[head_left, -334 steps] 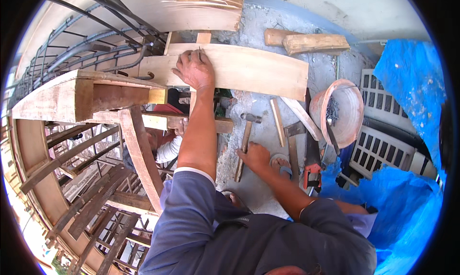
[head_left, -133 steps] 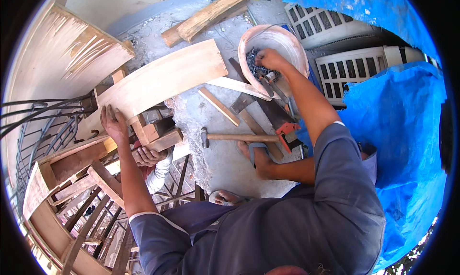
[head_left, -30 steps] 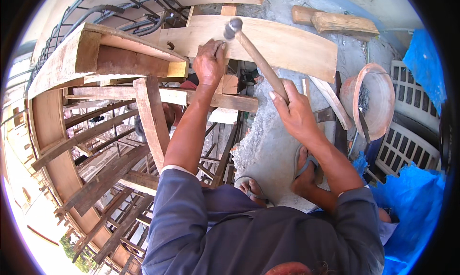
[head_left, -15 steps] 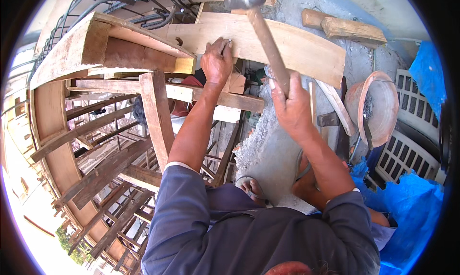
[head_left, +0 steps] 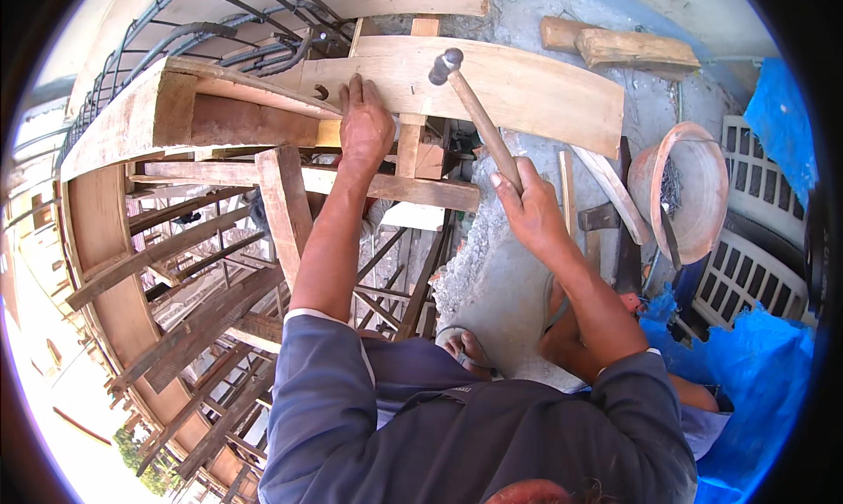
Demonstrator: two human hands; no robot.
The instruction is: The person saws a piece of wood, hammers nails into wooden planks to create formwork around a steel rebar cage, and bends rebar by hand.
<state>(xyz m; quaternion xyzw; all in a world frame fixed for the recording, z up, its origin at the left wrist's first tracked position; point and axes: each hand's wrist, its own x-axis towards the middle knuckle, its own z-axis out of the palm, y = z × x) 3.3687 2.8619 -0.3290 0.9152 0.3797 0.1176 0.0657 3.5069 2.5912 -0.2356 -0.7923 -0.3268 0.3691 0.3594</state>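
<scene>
My right hand (head_left: 532, 207) is closed round the wooden handle of a hammer (head_left: 483, 122). The hammer's metal head hangs over a pale plywood board (head_left: 527, 87), just right of a small nail (head_left: 413, 90) standing in it. My left hand (head_left: 365, 125) lies with fingers stretched out on the board's left part, left of the nail. Below the board, a wooden block and crosspiece (head_left: 409, 148) show under its near edge. A dark curved hook-like piece (head_left: 321, 92) sits beside my left fingertips.
A wooden box-like form (head_left: 176, 109) stands at left, with steel reinforcing bars (head_left: 189, 32) behind. Timber framing (head_left: 202, 320) drops away at lower left, where a person is partly hidden. At right are a bowl (head_left: 645, 188) containing nails, wood offcuts (head_left: 637, 49), plastic crates (head_left: 746, 276) and blue sheeting (head_left: 746, 372).
The hammer has come down from its raised position toward the board. My left hand has let go of the nail and slid left, its fingers now stretched out on the plywood.
</scene>
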